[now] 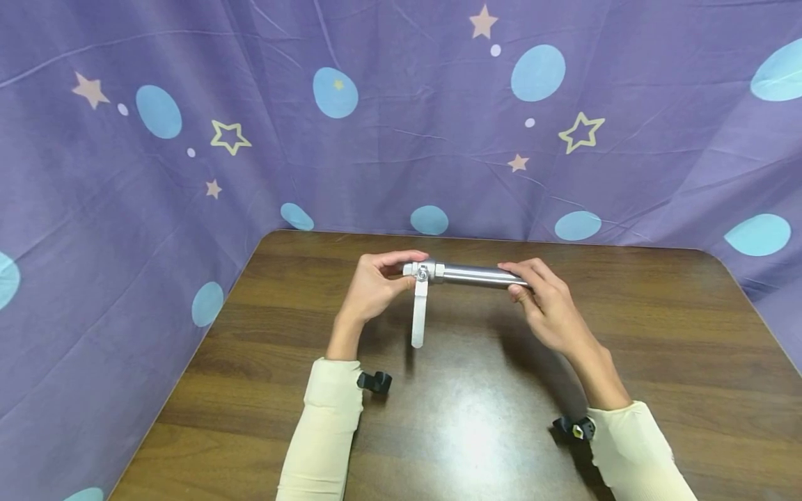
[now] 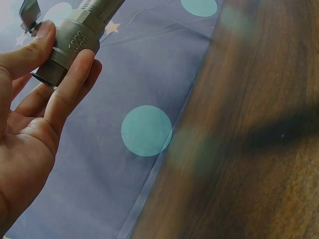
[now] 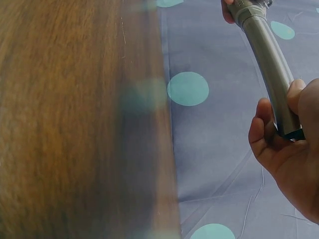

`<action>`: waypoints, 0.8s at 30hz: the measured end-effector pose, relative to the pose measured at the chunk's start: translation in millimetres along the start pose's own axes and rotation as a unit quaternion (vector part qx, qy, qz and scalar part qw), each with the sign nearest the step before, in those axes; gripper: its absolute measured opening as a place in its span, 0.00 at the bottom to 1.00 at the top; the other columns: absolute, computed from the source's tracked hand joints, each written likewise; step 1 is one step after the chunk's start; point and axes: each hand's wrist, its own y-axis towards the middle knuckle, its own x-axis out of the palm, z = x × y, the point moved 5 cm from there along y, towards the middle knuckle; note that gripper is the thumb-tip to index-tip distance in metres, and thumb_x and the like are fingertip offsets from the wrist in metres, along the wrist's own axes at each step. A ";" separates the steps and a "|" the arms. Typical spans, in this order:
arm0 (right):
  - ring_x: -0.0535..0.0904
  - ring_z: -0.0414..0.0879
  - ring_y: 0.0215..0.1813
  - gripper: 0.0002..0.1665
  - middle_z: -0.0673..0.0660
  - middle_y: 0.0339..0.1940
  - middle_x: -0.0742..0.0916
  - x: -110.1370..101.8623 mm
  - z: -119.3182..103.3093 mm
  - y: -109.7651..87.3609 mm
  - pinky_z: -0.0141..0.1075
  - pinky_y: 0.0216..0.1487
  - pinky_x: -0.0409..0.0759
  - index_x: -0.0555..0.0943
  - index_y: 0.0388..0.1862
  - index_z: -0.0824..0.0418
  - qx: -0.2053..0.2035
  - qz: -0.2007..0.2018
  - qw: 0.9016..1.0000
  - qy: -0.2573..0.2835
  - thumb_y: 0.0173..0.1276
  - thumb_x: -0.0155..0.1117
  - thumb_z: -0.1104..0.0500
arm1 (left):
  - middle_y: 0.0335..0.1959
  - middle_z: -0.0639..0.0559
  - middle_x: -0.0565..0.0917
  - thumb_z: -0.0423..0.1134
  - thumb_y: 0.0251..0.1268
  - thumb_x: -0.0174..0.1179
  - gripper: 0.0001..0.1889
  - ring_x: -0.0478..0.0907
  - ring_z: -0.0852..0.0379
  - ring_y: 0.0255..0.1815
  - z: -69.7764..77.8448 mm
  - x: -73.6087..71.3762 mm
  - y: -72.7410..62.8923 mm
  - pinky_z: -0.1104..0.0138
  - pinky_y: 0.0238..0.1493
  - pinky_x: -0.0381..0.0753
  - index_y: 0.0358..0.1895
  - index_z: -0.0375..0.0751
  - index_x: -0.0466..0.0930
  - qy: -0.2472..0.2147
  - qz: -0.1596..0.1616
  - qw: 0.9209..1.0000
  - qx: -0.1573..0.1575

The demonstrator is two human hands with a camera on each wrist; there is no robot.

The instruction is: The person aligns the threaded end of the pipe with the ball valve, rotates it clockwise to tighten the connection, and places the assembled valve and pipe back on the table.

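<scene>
A metal ball valve with a steel pipe joined to its right end is held up above the table. My left hand pinches the valve body at its free end, thumb on the near side and fingers on the far side. Raised digits show on the valve body in the left wrist view. Its flat lever handle points toward me, square to the pipe. At the other end my right hand grips the pipe between thumb and fingers, close to its end.
The brown wooden table spreads under both hands. Behind it and at the left hangs a purple curtain with stars and blue dots. Small black mounts are worn at both wrists, over pale sleeves.
</scene>
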 end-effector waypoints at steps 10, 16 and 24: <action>0.81 0.46 0.55 0.30 0.60 0.57 0.85 0.9 -1.3 0.1 0.17 0.54 0.74 0.82 0.69 0.63 0.002 -0.013 1.000 0.011 0.68 0.73 0.72 | 0.54 0.33 0.91 0.15 0.56 0.68 0.21 0.88 0.64 0.45 0.2 -1.2 -0.5 0.71 0.47 0.88 0.55 0.29 0.89 -0.003 0.001 1.000 0.011; 0.78 0.56 0.63 0.35 0.67 0.62 0.81 1.2 -5.5 1.8 0.20 0.63 0.69 0.81 0.68 0.65 -0.031 0.006 0.999 0.008 0.62 0.72 0.80 | 0.53 0.32 0.91 0.16 0.57 0.68 0.21 0.88 0.64 0.44 -0.4 -2.2 -0.2 0.71 0.47 0.88 0.55 0.29 0.89 -0.003 0.005 1.000 0.014; 0.80 0.58 0.59 0.31 0.68 0.59 0.81 2.1 -7.3 2.1 0.34 0.57 0.73 0.81 0.65 0.66 -0.057 0.021 0.998 -0.033 0.63 0.71 0.79 | 0.54 0.32 0.91 0.16 0.56 0.68 0.21 0.88 0.64 0.44 1.2 -0.3 0.3 0.70 0.47 0.89 0.56 0.28 0.88 -0.003 0.005 1.000 0.010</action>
